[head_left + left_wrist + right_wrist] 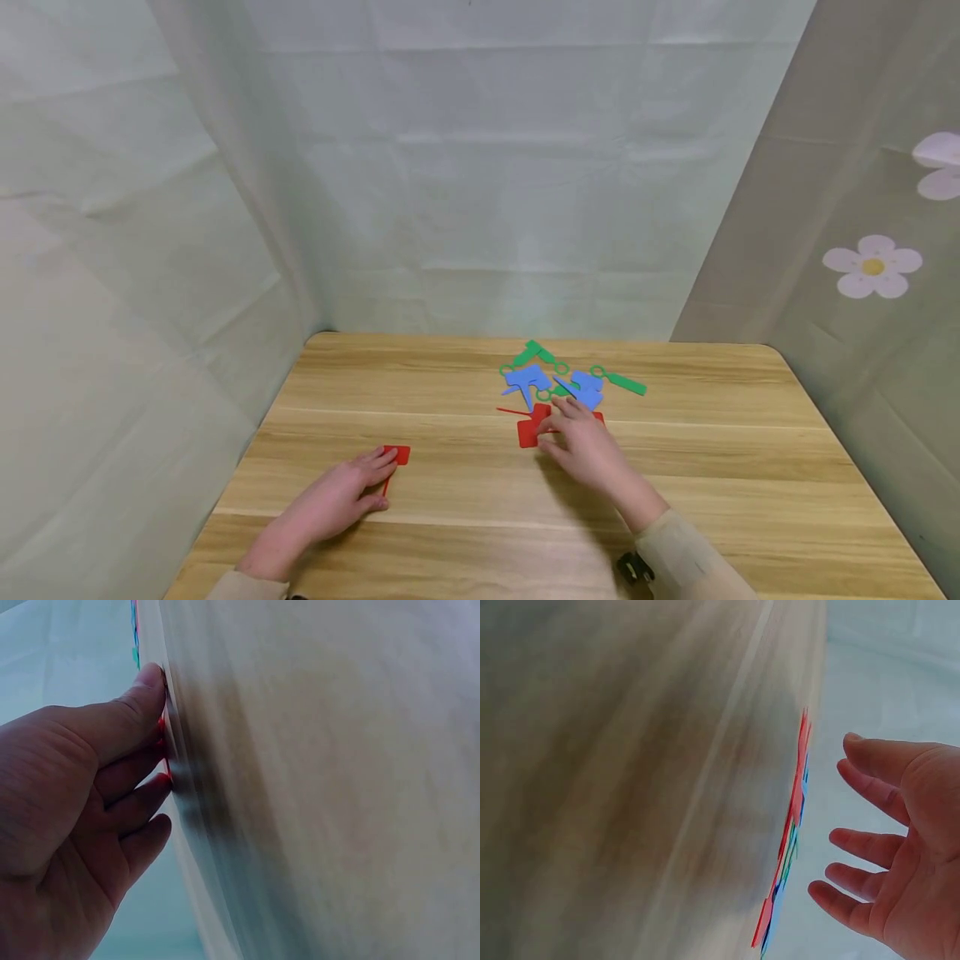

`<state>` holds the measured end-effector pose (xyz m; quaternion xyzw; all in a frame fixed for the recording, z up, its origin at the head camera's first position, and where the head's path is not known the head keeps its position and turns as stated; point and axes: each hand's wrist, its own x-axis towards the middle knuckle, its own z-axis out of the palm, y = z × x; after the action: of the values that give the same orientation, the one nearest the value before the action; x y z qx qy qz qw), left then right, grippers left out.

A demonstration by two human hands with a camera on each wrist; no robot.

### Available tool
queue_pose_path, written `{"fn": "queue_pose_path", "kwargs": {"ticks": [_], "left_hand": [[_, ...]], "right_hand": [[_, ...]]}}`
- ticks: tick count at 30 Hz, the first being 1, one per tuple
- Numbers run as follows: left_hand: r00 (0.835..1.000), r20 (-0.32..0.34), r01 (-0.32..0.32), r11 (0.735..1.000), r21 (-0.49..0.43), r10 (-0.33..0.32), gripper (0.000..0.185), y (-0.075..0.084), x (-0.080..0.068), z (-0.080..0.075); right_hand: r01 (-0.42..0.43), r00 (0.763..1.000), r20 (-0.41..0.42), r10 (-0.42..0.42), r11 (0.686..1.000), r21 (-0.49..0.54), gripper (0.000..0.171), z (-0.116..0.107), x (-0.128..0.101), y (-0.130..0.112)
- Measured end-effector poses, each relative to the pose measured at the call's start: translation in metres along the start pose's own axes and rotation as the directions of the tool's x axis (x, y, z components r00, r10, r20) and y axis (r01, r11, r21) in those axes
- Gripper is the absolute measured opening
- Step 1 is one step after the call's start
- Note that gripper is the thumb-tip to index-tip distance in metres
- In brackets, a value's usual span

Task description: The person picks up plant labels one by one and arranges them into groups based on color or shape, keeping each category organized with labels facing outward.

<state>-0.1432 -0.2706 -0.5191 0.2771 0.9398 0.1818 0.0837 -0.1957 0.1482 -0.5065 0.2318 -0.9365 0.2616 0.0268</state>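
Note:
A pile of flat plastic tags lies at the far middle of the wooden table (750, 467): blue tags (527, 379), green tags (626, 383) and a red tag (528, 432) at its near edge. My right hand (562, 425) hovers over that red tag with its fingers spread and relaxed. In the right wrist view the hand (855, 825) is clear of the table and holds nothing, beside the pile (791, 832). My left hand (375, 475) rests on the table to the left. Its fingertips (161, 750) press a separate small red tag (400, 455), which is mostly hidden under them.
Pale fabric walls close in the table on the left, back and right; the right one carries a flower print (873, 267). A thin red strip (513, 411) lies just left of the pile. The table's near edge is at my forearms.

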Motion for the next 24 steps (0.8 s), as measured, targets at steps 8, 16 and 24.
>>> {"fn": "queue_pose_path", "kwargs": {"ticks": [8,16,24], "left_hand": [[1.0,0.009,-0.003,1.0,0.009,0.003,0.059,0.003,0.001,-0.003],[1.0,0.011,0.008,1.0,0.015,-0.008,0.058,0.005,0.002,-0.005],[0.999,0.028,0.017,1.0,0.019,-0.018,0.058,0.007,0.003,-0.006]], "right_hand": [[-0.019,0.999,0.04,0.022,0.996,-0.082,0.02,0.002,0.011,-0.001],[-0.019,0.999,0.032,0.024,0.987,-0.157,0.028,0.004,0.02,-0.004],[-0.043,0.994,0.091,0.064,0.975,-0.216,0.041,0.006,0.029,-0.005]]}}
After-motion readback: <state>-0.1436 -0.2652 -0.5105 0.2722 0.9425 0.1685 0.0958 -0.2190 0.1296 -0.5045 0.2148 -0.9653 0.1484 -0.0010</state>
